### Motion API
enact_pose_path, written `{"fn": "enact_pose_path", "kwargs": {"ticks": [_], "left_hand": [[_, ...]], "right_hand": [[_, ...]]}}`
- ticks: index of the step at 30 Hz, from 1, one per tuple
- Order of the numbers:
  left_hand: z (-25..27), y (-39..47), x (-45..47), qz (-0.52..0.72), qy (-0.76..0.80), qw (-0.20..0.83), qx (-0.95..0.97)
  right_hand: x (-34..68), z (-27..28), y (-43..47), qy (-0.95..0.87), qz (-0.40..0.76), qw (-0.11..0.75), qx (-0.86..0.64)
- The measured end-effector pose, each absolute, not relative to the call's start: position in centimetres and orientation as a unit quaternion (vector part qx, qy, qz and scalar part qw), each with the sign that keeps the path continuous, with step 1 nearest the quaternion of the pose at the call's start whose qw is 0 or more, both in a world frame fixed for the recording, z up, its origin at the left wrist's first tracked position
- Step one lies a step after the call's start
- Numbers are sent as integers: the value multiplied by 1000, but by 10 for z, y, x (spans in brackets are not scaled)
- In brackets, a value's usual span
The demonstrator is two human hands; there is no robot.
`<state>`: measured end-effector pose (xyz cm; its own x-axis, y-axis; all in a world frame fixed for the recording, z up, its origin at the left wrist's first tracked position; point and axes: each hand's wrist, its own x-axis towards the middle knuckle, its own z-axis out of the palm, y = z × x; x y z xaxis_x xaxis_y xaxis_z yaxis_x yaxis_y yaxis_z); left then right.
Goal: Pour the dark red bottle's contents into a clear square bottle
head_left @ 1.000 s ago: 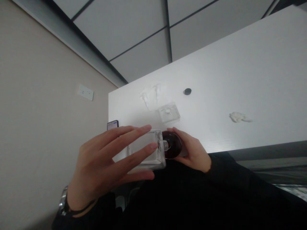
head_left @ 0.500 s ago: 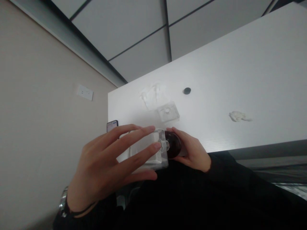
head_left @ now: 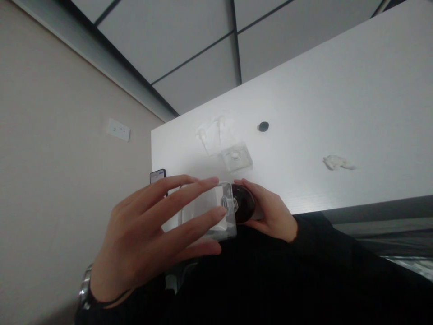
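My left hand (head_left: 165, 216) is closed around a clear square bottle (head_left: 206, 205), its fingers spread along the sides. The bottle is tipped sideways, with its neck toward the right. A dark brown bottle (head_left: 244, 204) sits in my right hand (head_left: 272, 212), the fingers wrapped about it. The clear bottle's neck meets the brown bottle's mouth or sits right in front of it; I cannot tell which. Beyond my hands, a second clear square bottle (head_left: 237, 156) with a round opening stands on the white table (head_left: 297, 113).
Two whitish pump tops (head_left: 211, 131) lie near the table's far left. A small dark cap (head_left: 263, 127) is right of them. A crumpled white tissue (head_left: 337, 163) lies farther right. Next to my left hand is a phone (head_left: 157, 175). The left wall has a socket (head_left: 119, 130).
Both hands keep their hold on the two bottles. My left wrist has shifted slightly left, and the view has tilted a little. Nothing on the table has moved.
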<state>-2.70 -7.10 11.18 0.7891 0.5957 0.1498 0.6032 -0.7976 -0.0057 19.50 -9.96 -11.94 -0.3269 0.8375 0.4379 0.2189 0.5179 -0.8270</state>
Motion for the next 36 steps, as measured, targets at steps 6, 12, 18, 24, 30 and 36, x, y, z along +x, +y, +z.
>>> {"fn": "enact_pose_path", "kwargs": {"ticks": [6,12,18,24,30,36], "left_hand": [[113,-70,-25,-64,-315,40,-946],[114,-71,-22,-59,-313,40,-947],[114,-72,-15,-65,-325,5,-943],[114,-72,-10,-63,-314,11,-947],[109,-68,-7,-69,-287,14,-955],[107,-66,-6,-69,-285,-11,-956]], "right_hand": [[196,-119,-99,-741,341,454,-358],[195,-117,-99,-740,338,461,-354],[196,-117,-99,-738,344,457,-358],[195,-117,-98,-740,332,463,-356],[195,-116,-100,-740,321,471,-357],[196,-116,-100,-735,333,464,-365]]}}
